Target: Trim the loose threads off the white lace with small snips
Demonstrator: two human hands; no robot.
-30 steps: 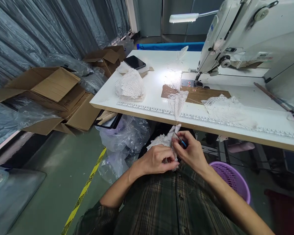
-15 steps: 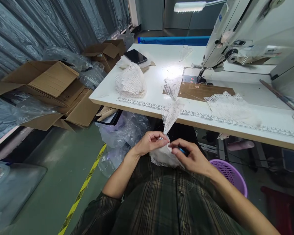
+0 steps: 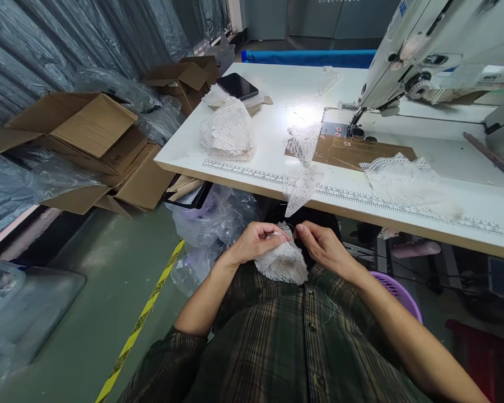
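My left hand (image 3: 258, 242) pinches the top edge of a white lace piece (image 3: 282, 262) that hangs in my lap below the table edge. My right hand (image 3: 324, 246) is closed close beside it, fingertips at the same edge of the lace; a thin dark tool tip shows between the hands. Another strip of white lace (image 3: 301, 187) hangs over the front edge of the white sewing table (image 3: 269, 134), just above my hands.
A white sewing machine (image 3: 437, 50) stands at the table's right. On the table lie a lace pile (image 3: 229, 134), flat lace pieces (image 3: 407, 182), a phone (image 3: 237, 85) and a brown card (image 3: 353, 152). Open cardboard boxes (image 3: 88, 145) and plastic bags (image 3: 210, 224) sit left; a purple basket (image 3: 399, 294) is at my right.
The hands have come closer together at the top edge of the lace piece. The strip over the table edge has separated from the lap piece and now hangs free above it.
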